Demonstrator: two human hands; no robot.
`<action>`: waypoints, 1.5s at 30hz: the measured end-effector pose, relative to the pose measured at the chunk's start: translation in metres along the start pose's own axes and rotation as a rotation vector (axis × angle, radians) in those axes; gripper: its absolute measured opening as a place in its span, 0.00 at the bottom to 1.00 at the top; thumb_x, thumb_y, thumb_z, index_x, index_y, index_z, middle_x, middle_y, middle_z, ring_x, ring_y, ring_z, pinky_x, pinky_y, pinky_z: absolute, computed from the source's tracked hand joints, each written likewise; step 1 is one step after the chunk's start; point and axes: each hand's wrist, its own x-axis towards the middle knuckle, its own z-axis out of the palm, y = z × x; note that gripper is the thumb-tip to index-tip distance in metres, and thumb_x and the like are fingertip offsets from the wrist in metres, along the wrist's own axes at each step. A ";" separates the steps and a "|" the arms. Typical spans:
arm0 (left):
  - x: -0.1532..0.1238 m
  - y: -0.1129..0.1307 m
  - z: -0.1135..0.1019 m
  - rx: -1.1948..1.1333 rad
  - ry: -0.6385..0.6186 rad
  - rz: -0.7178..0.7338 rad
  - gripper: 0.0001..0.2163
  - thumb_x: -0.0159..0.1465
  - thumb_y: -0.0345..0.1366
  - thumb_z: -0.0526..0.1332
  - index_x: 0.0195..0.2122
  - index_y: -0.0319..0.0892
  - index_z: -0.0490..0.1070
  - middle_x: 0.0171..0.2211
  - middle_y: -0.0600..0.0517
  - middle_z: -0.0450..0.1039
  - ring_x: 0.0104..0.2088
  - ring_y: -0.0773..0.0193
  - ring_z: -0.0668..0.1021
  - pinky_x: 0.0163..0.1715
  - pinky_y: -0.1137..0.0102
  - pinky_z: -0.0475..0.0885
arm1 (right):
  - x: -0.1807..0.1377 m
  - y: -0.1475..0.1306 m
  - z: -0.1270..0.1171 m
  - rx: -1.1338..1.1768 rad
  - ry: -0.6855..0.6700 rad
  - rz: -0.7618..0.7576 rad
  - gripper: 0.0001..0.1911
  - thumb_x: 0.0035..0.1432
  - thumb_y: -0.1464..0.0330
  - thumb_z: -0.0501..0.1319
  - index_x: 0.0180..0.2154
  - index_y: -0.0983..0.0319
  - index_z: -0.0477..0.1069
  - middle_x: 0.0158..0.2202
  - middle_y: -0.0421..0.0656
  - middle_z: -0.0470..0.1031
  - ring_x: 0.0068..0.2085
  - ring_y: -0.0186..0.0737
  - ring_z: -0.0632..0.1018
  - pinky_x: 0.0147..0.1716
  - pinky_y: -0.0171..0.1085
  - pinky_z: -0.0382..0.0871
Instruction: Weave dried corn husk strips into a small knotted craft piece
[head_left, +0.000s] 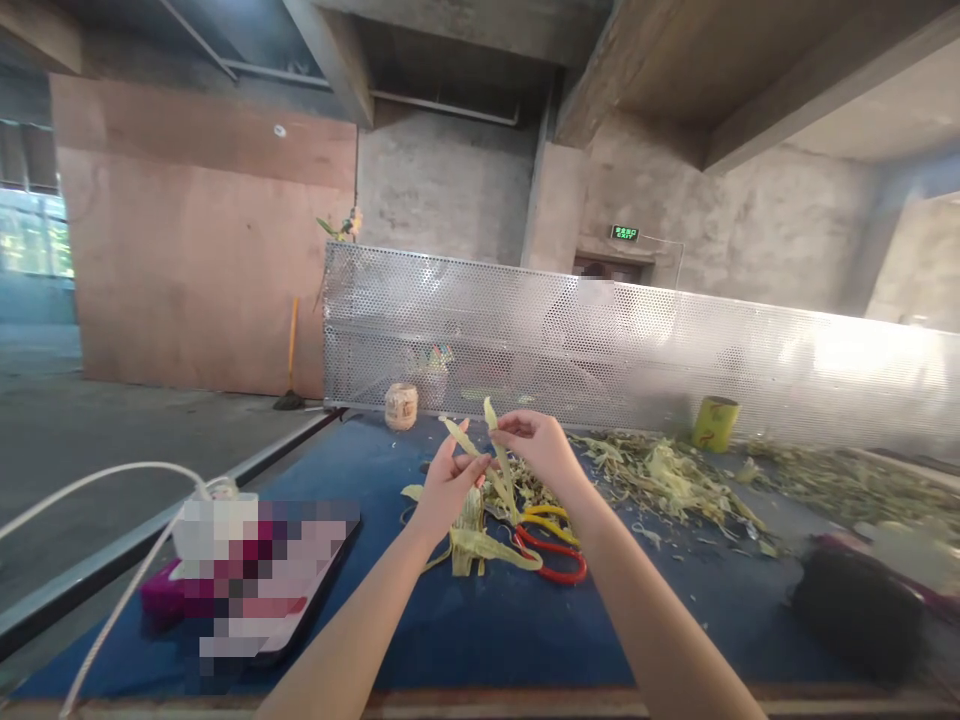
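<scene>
1. Pale-green leaf strips [499,455]: pinched upright between my left hand [448,485] and right hand [538,445], raised for working, above the blue table [480,630].
2. Scissors [551,550]: lay at six o'clock beneath my hands, within reach.
3. Leaf scraps [667,475]: heaped at three o'clock.

Daylit, glare on mesh screen [825,370], blurry edges.

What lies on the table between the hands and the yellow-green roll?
In the head view, a heap of pale leaf scraps on the blue table lies before the yellow-green roll.
</scene>
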 end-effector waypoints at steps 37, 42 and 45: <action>-0.005 0.006 0.007 -0.083 -0.064 -0.026 0.37 0.52 0.36 0.63 0.60 0.42 0.44 0.25 0.55 0.68 0.22 0.72 0.67 0.24 0.73 0.61 | -0.041 0.016 -0.004 0.116 -0.176 0.276 0.10 0.43 0.64 0.60 0.21 0.65 0.65 0.17 0.34 0.59 0.19 0.25 0.58 0.20 0.30 0.50; -0.005 0.004 0.005 -0.028 -0.056 -0.075 0.36 0.52 0.38 0.62 0.60 0.40 0.45 0.23 0.55 0.69 0.22 0.71 0.67 0.24 0.73 0.61 | -0.043 0.017 -0.003 -0.022 -0.160 0.270 0.08 0.44 0.65 0.58 0.20 0.63 0.64 0.15 0.32 0.54 0.18 0.26 0.55 0.19 0.31 0.46; -0.005 0.004 0.004 -0.016 -0.081 -0.102 0.35 0.53 0.39 0.61 0.60 0.39 0.45 0.24 0.54 0.70 0.22 0.71 0.68 0.23 0.74 0.61 | -0.041 0.020 -0.002 -0.033 -0.157 0.259 0.08 0.44 0.67 0.57 0.18 0.62 0.62 0.14 0.32 0.52 0.17 0.27 0.54 0.19 0.31 0.46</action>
